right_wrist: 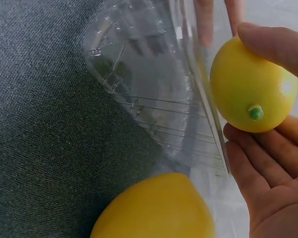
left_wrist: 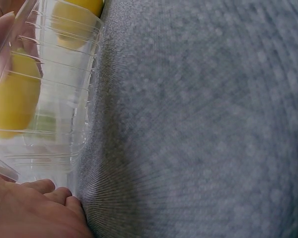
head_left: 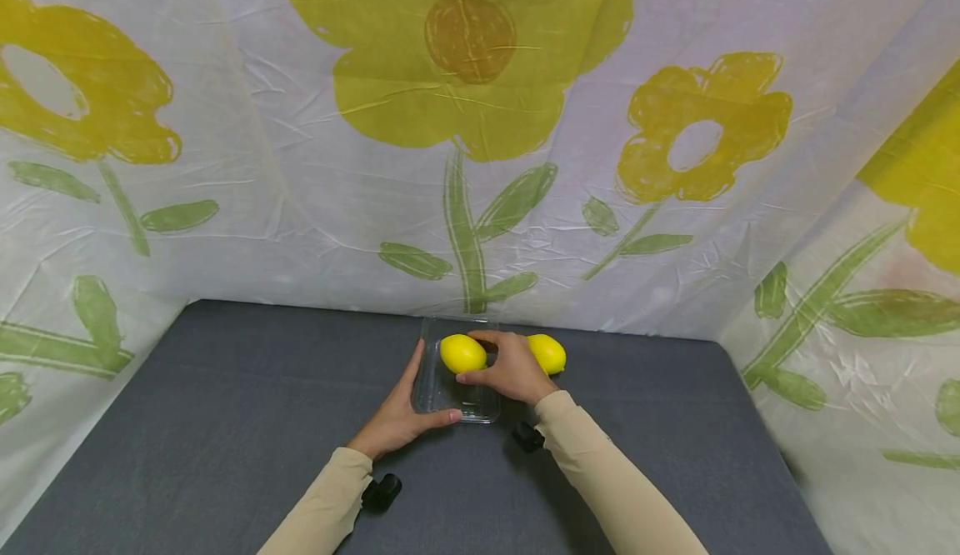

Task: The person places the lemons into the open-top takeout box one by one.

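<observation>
A clear plastic tray [head_left: 480, 409] lies on the grey table near the back wall. My left hand [head_left: 429, 388] grips its left near corner, fingers along the side and thumb on the near rim [left_wrist: 35, 163]. My right hand [head_left: 474, 358] pinches a yellow lemon [head_left: 459, 353] between thumb and fingers [right_wrist: 280, 47], just above the tray's inside. The green stem end of that lemon [right_wrist: 256, 113] faces the wrist camera. A second lemon [head_left: 550, 353] lies on the cloth right of the tray, behind my right hand, and shows large in the right wrist view [right_wrist: 154, 210].
The grey cloth table [head_left: 225, 422] stretches wide to the left and right of the tray. White sheets printed with yellow flowers [head_left: 465, 55] close off the back and both sides. Black wrist mounts [head_left: 381, 491] sit under both sleeves.
</observation>
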